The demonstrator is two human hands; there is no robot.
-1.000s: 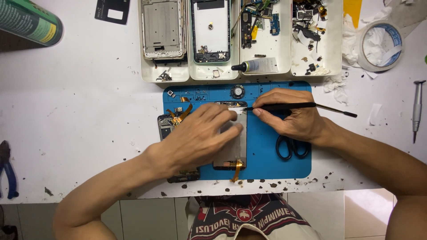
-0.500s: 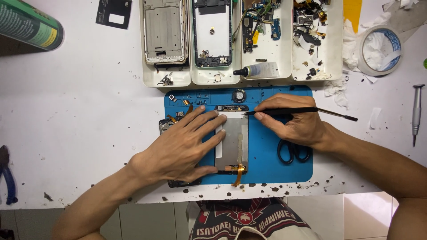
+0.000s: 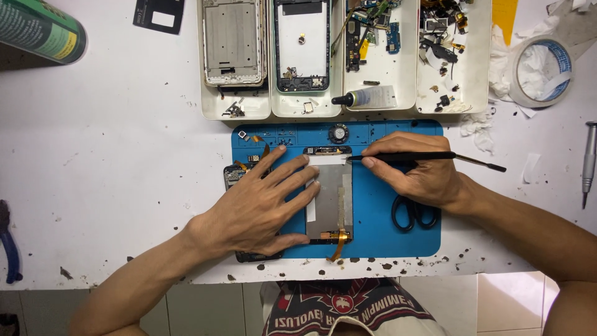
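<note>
The left hand (image 3: pixel 264 205) lay flat and spread, gripping nothing, its fingers pressing on the left side of a grey phone screen panel (image 3: pixel 329 196). The right hand (image 3: pixel 416 171) was closed around a thin black spudger (image 3: pixel 429 158), held like a pen, with the tool's tip touching the panel's upper right corner. The panel lay face down in the middle of a blue work mat (image 3: pixel 379 230), with an orange flex cable (image 3: pixel 339 242) curling off its lower end. A dark phone body (image 3: pixel 235 175) showed partly from under the left hand at the mat's left edge. Black-handled scissors (image 3: pixel 413 214) lay on the mat just below the right hand. Beyond the mat, toward the far edge of the white surface (image 3: pixel 112 155), stood a white compartment tray (image 3: pixel 339 106) holding phone frames, a small glue tube (image 3: pixel 367 98) and loose parts. A roll of tape (image 3: pixel 541 62) sat near the far right corner, a screwdriver (image 3: pixel 589 162) at the right edge, and a green can (image 3: pixel 40 31) at the far left corner.
</note>
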